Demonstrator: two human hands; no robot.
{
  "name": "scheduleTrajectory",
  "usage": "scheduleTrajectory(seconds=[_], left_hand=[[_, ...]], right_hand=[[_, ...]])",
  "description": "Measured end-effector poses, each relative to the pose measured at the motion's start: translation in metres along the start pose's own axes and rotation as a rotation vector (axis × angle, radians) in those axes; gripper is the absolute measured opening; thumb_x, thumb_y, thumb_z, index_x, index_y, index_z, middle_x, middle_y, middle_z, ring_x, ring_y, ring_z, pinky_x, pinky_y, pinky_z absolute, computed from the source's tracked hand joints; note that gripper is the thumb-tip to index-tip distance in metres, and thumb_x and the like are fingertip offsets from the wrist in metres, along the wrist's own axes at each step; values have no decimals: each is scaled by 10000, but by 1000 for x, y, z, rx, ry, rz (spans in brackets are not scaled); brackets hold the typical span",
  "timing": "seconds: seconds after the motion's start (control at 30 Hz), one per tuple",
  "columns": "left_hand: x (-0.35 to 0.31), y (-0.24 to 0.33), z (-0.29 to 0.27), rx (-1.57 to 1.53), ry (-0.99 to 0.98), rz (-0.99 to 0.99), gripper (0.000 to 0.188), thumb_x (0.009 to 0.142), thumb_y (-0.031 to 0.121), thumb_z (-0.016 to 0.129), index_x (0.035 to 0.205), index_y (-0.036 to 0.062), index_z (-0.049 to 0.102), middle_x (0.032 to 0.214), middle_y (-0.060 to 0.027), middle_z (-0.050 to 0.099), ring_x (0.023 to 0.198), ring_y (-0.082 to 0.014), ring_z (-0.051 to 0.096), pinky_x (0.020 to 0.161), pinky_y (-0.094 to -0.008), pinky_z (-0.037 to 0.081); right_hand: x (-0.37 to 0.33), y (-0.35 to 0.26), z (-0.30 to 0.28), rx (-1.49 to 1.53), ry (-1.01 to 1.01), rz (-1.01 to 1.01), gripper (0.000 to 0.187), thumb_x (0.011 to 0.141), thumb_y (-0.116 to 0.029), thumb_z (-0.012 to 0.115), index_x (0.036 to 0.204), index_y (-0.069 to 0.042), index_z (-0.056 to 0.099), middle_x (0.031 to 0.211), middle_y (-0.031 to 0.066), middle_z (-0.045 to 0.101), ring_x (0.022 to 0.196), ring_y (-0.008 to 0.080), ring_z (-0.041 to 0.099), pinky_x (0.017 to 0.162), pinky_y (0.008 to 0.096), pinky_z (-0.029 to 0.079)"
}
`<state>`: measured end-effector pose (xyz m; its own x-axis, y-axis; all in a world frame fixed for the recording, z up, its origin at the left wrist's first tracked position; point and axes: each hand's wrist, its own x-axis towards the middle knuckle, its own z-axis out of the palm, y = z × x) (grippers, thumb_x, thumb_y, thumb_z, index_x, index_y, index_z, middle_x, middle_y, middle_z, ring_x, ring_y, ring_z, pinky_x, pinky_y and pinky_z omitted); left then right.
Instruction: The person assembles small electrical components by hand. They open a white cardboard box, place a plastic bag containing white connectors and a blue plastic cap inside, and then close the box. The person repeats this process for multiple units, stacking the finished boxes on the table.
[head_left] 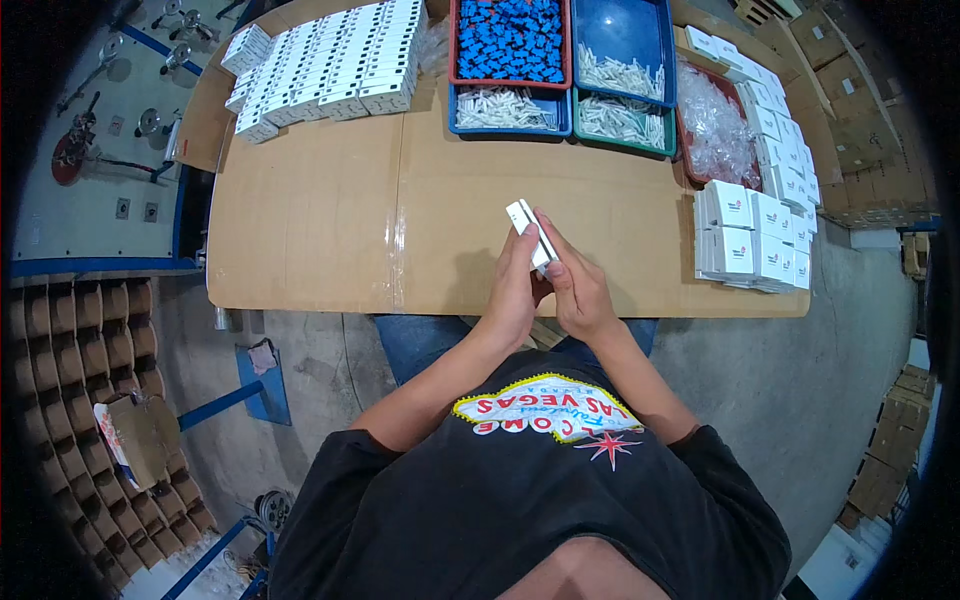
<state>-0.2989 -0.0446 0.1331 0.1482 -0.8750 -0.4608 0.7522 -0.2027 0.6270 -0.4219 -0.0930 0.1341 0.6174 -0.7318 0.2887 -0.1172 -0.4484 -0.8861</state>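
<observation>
A small white box is held upright on edge between my two hands, above the near half of the table. My left hand grips its left side, fingers closed along it. On the other side my right hand presses against the box, its thumb near the lower end and its fingers along the right face. A narrow dark gap shows along the box's length. The lower end of the box is partly hidden by my fingers.
Rows of white boxes stand at the back left of the cardboard-covered table. Behind my hands are a tray of blue pieces and trays of small white parts. Clear plastic bags and stacked white boxes occupy the right.
</observation>
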Motion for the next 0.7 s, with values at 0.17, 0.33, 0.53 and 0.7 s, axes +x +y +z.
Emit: scheduleTrajectory(seconds=[0.17,0.33,0.53,0.7], left_hand=[[-4,7,2,19,-10,-24,407,1036,507,535,1260,167,540,1088,-9,608,996,-147,624,898,-384,514],[-11,15,10,53,39,-32,432,1026,460,563,1337,163,518,1168,-21,591,1095,-154,591,945,-373,498],[6,14,-21,219,-135,190,727,881,169,776,1495,108,391,1364,-75,506,1210,-184,542,999,-369,486],[1,20,-18,728,-211,583,921,754,62,840,1541,109,363,1446,-129,453,1343,-270,486,1075,-413,460]], right_hand=[[1,5,-4,2,-38,-18,468,1092,-165,433,1510,46,442,1504,242,520,1349,395,558,1100,404,455],[2,8,-7,42,-37,-40,496,1087,-222,440,1510,36,451,1529,233,498,1413,374,498,1176,452,361],[4,12,-25,141,-45,-97,502,1077,-258,473,1506,2,480,1553,208,483,1463,316,445,1193,451,324],[4,15,-24,391,101,381,452,1062,-232,553,1461,-19,542,1488,167,547,1348,223,540,1083,374,449]])
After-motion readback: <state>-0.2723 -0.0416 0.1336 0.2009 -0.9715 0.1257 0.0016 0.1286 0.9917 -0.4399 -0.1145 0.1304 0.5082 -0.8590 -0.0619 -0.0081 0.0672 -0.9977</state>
